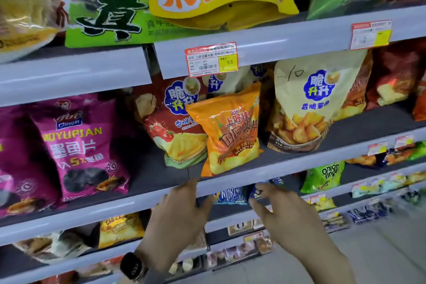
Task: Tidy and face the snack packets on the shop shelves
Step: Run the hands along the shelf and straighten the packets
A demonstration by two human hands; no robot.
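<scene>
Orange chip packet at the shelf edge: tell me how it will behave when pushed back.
The orange chip packet looks puffed, so probably light and easily slid. It stands tilted at the shelf lip, so it may topple. Its glossy film likely feels slippery.

Open shelf: bare dark shelf floor [149, 175] between magenta packet [80, 145] and orange packet [230, 131].
Blocked: orange packet leans against red packet [175, 122].
Overhead: price rail [265, 50] hangs low.

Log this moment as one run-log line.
phase: reaching | left hand: open, empty, at shelf edge | right hand: open, empty | nearest: orange packet, upright, at front, overlapping red packet
</scene>
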